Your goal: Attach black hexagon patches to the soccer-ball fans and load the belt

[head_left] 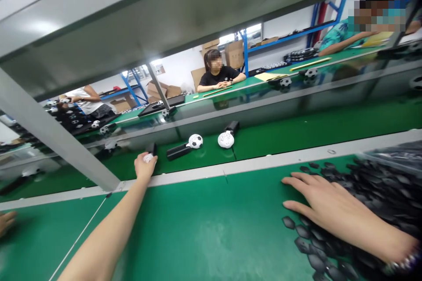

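Note:
My left hand (145, 166) reaches over the rail onto the dark green belt, its fingers closed round a small white ball with a black handle (152, 148). Just right of it on the belt lies a black-and-white football piece (195, 141) with its black handle pointing left. A whiter ball piece (226, 140) lies further right, its black handle pointing up and away. My right hand (313, 195) rests with fingers spread at the left edge of a heap of small black pieces (372, 189), and nothing shows in its grasp.
A metal rail (250, 160) separates the green table (211, 224) from the belt. A slanted metal post (59, 129) stands at left, under a wide overhead beam (138, 22). Another person's hand (7, 223) is at the far left edge. Several people sit or stand across the belt.

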`<action>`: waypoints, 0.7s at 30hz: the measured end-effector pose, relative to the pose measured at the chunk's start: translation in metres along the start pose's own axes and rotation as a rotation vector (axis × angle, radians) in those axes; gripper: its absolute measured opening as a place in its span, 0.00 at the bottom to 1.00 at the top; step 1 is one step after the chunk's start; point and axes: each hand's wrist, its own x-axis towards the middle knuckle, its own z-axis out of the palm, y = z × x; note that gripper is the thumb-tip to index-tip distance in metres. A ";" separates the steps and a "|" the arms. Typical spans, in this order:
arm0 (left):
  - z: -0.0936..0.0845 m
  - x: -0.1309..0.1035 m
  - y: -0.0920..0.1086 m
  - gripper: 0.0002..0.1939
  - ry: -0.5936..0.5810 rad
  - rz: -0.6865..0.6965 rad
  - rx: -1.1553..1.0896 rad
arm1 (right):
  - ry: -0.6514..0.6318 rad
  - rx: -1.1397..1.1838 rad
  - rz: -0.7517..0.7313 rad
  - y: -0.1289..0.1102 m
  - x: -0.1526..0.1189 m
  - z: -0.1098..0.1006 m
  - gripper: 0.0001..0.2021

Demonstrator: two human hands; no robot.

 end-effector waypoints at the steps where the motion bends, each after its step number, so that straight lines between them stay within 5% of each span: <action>1: 0.002 0.000 -0.002 0.17 0.006 0.001 0.010 | -0.013 -0.002 -0.016 -0.001 0.000 -0.002 0.20; 5: 0.026 -0.023 0.026 0.25 -0.052 0.155 -0.048 | -0.054 0.029 -0.058 -0.011 0.000 -0.019 0.12; 9: 0.088 -0.067 0.096 0.34 -0.348 0.362 -0.169 | -0.125 0.159 -0.078 -0.025 -0.006 -0.035 0.11; 12: 0.141 -0.092 0.145 0.43 -0.479 0.341 -0.248 | -0.134 0.239 -0.112 -0.038 -0.012 -0.038 0.08; 15: 0.169 -0.098 0.174 0.38 -0.535 0.278 -0.319 | -0.173 0.243 -0.114 -0.049 -0.013 -0.039 0.05; 18: 0.155 -0.088 0.184 0.31 -0.537 0.286 -0.423 | -0.259 0.229 -0.090 -0.053 -0.009 -0.040 0.09; 21: 0.103 -0.075 0.182 0.31 -0.517 0.340 -0.532 | -0.280 0.247 -0.084 -0.052 -0.009 -0.042 0.10</action>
